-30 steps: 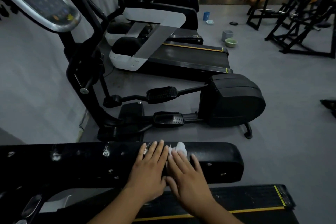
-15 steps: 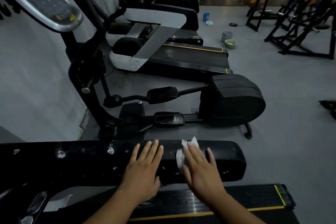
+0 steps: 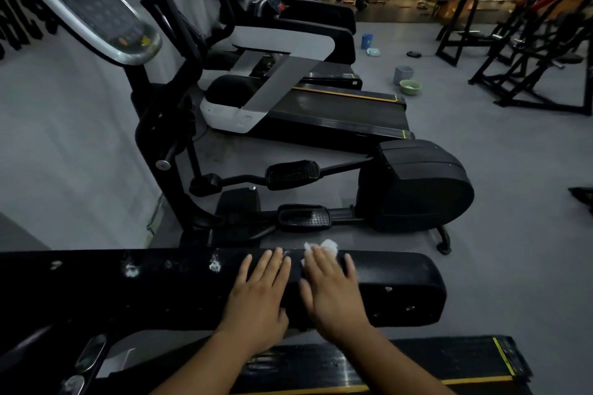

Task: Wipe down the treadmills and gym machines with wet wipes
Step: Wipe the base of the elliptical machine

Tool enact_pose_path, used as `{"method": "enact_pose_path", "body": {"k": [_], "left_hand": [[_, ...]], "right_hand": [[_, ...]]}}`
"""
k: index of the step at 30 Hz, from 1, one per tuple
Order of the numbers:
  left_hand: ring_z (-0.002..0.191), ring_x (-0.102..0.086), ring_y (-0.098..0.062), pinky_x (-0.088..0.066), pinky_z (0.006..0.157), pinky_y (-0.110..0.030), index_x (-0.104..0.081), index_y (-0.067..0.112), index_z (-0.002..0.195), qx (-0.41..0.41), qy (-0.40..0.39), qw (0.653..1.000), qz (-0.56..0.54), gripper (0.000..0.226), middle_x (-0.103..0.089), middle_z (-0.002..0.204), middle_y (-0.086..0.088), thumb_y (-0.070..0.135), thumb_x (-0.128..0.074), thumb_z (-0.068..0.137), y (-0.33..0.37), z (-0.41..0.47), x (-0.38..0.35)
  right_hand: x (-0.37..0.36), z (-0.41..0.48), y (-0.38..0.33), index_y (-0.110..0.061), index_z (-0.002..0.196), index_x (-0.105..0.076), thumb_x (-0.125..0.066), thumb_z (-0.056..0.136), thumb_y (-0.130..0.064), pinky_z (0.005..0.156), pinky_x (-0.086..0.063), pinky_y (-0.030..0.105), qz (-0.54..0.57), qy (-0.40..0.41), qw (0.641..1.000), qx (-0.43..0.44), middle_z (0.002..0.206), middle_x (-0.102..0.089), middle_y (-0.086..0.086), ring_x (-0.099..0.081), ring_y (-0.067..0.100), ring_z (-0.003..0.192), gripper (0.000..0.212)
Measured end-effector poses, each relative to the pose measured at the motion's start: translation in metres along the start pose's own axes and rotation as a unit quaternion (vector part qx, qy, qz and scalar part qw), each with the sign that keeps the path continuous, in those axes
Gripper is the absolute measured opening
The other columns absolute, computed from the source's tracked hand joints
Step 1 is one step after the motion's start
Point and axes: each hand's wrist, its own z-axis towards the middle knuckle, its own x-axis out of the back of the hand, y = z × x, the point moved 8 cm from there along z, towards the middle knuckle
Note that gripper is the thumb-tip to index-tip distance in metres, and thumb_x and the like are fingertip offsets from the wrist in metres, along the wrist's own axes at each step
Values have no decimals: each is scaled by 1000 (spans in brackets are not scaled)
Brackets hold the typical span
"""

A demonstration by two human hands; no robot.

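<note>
A black padded treadmill handrail [image 3: 401,285] runs across the lower part of the head view, scuffed with white chips. My right hand [image 3: 330,289] lies flat on top of it and presses a white wet wipe [image 3: 327,246] against the pad; the wipe shows beyond my fingertips. My left hand [image 3: 260,295] rests flat on the rail just to the left, fingers spread, holding nothing. Below the rail lies the black treadmill belt [image 3: 369,365] with its yellow edge line.
A black elliptical machine [image 3: 414,186] stands just beyond the rail, its console [image 3: 96,9] at upper left. Behind it are more treadmills [image 3: 337,112]. On the grey floor sit a green bowl [image 3: 410,87], a grey bin [image 3: 403,74] and a blue cup [image 3: 366,41]. Weight racks [image 3: 529,51] fill the right.
My right hand with the wipe slid right along the rail, then came back left beside my left hand. My left hand stayed pressed on the rail.
</note>
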Motion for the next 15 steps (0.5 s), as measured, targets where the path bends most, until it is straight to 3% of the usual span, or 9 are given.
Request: {"method": "enact_pose_path", "body": {"k": [3, 5, 7, 9, 11, 15], "left_hand": [[135, -54, -28, -15, 116, -50, -59, 8, 140, 3, 13, 1000, -12, 93, -54, 148, -15, 49, -66, 57, -6, -3, 1], [136, -54, -28, -22, 113, -51, -59, 6, 140, 12, 23, 1000, -8, 95, -52, 150, -15, 47, -69, 55, -13, -7, -2], [141, -47, -26, -21, 114, -50, -55, 6, 144, 22, 19, 1000, -4, 97, -45, 155, -15, 45, -69, 57, -14, -9, -4], [152, -22, -24, -6, 120, -48, -33, 8, 156, 31, 21, 999, -4, 97, -22, 165, -13, 44, -60, 70, -14, -9, -1], [154, -2, -21, 11, 120, -44, -14, 11, 160, 44, 31, 999, -3, 96, -3, 167, -9, 43, -53, 78, -15, -6, 0], [144, -41, -25, -16, 117, -46, -51, 7, 147, 38, -6, 999, -6, 96, -42, 157, -13, 44, -64, 59, -14, -6, -10]], "right_hand": [[-4, -31, -14, -20, 147, -53, -43, 92, -49, 113, -20, 48, -37, -7, 997, 66, 157, -44, 1, -39, 16, 145, 62], [-4, -44, 1, -21, 147, -52, -46, 91, -48, 111, -22, 49, -66, 4, 995, 81, 157, -43, 0, -42, 15, 144, 63], [-2, -31, 13, -18, 150, -48, -43, 94, -46, 113, -19, 50, -67, 22, 997, 33, 157, -43, 1, -42, 16, 144, 63], [-1, -9, 3, -15, 149, -48, -42, 95, -45, 114, -17, 49, -48, 26, 998, -6, 155, -46, 3, -42, 19, 144, 62], [-7, -7, -22, -15, 150, -47, -43, 93, -46, 113, -17, 49, -31, 26, 999, 32, 157, -44, 4, -40, 20, 145, 65], [-5, -35, -11, -20, 147, -53, -48, 87, -46, 113, -20, 49, -56, 15, 990, 128, 157, -43, 0, -39, 14, 145, 66]]}}
